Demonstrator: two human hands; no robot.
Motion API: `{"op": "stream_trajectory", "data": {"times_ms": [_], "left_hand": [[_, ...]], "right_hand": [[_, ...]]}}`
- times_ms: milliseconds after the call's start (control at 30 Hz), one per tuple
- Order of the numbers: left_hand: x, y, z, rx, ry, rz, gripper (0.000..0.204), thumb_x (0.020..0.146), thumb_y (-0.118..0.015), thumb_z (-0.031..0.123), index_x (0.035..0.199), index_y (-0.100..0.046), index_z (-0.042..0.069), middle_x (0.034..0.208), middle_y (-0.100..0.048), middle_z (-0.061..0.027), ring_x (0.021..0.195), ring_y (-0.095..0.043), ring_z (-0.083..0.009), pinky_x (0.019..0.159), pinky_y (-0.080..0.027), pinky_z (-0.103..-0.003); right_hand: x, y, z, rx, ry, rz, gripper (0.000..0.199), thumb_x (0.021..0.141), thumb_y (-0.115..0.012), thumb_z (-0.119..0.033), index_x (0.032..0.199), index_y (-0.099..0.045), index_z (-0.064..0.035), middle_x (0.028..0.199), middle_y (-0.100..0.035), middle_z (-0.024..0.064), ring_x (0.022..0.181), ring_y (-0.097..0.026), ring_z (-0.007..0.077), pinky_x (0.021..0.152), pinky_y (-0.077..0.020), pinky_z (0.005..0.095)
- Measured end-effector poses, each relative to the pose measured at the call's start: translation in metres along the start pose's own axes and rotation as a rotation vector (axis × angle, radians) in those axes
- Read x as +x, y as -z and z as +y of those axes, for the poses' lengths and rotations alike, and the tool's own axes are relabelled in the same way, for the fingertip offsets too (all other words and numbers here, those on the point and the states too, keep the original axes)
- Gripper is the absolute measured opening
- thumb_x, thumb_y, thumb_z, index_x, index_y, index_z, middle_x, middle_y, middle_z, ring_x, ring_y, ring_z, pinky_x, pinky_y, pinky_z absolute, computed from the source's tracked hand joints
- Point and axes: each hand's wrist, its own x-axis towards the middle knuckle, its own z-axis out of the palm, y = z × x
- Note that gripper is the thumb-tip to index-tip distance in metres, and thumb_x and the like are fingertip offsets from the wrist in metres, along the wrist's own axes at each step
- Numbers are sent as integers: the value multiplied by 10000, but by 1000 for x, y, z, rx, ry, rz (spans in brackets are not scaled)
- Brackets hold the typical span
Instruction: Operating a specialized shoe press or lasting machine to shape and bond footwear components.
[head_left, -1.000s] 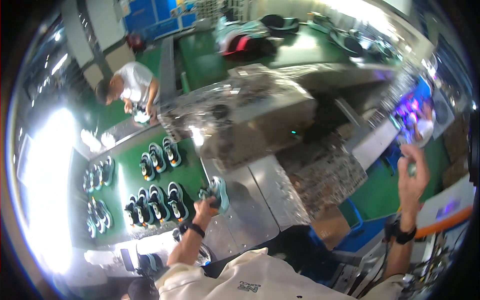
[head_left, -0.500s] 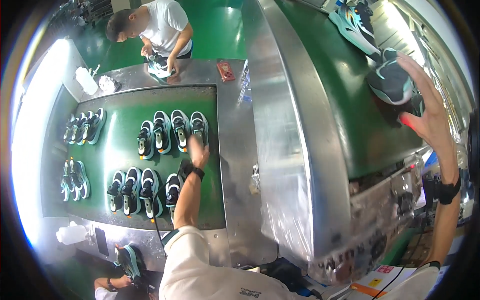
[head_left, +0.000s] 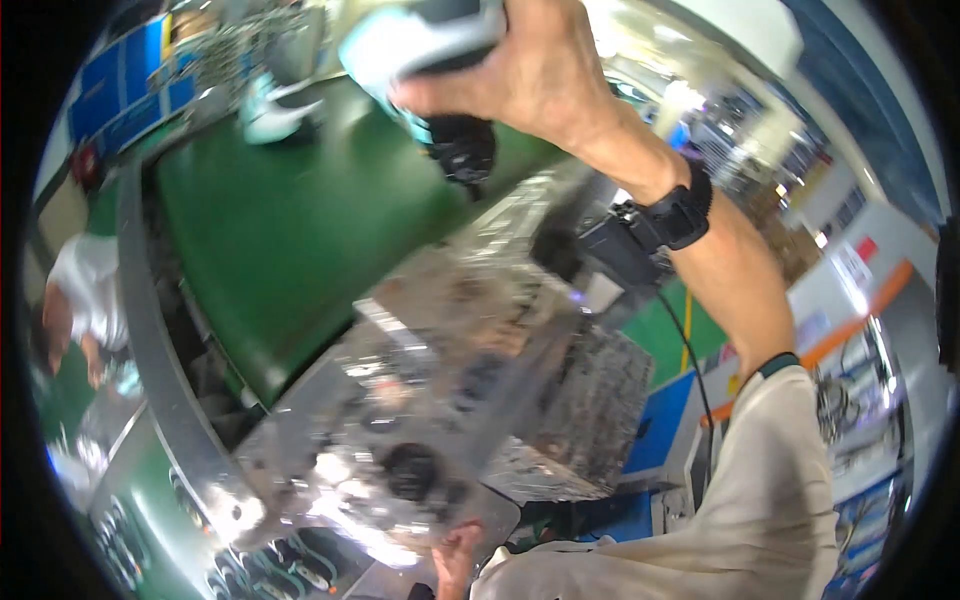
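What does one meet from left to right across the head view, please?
Co-worker in a white shirt → curved metal rail → green conveyor belt → right hand gripping a pale sneaker → black wrist strap → orange floor stripe.

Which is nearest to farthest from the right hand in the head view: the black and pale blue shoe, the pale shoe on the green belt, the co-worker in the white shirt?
1. Black and pale blue shoe: gripped in the right hand, top centre.
2. Pale shoe on the green belt: upper left, apart from the hand.
3. Co-worker in the white shirt: far left edge.
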Motion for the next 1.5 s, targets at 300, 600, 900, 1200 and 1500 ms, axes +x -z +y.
{"op": "stream_trajectory", "data": {"times_ms": [300, 600, 900, 1200, 1500], "left_hand": [[-27, -221, 142, -83, -57, -929, 837, 860, -510, 712, 1350, -503, 33, 1384, -533, -168, 1247, -534, -344, 1050, -429, -501], [-168, -293, 10, 286, -168, -1068, 718, 972, -409, 587, 1432, -394, 36, 1369, -507, -166, 1249, -509, -285, 1064, -424, -419], [-385, -416, -171, 164, 497, -1302, 546, 955, -527, 163, 1439, -358, -24, 1334, -523, -149, 1204, -539, -250, 1019, -442, -376], [-540, -504, -379, 755, 446, -1880, 713, 993, -550, 374, 1495, -268, -47, 1435, -457, -194, 1306, -458, -245, 1089, -355, -353], [-619, -611, -644, 1226, -180, -1565, 853, 776, -765, 318, 1378, -340, -111, 1186, -602, -301, 1146, -585, -405, 990, -452, -443]], "right_hand": [[-95, 253, -96, 440, -587, 370, 394, 746, -787, -417, 792, -707, -34, 672, -694, 65, 566, -664, 154, 561, -551, 272], [-337, 423, -358, 302, -1715, 530, 454, 854, -687, -306, 1167, -597, 10, 1008, -655, 66, 906, -615, 132, 756, -490, 279], [-517, 558, -642, 48, -1615, 1040, 828, 806, -765, -424, 1438, -375, -55, 1327, -532, 104, 1140, -553, 179, 957, -475, 333], [-608, 691, -837, -841, -1741, 1604, 618, 667, -788, -59, 1241, -569, 5, 1105, -634, 71, 988, -596, 133, 888, -490, 277], [-600, 747, -931, -1472, -1595, 1507, 687, 693, -781, -229, 1292, -535, 1, 1152, -597, 73, 1033, -593, 162, 929, -477, 297]]}}
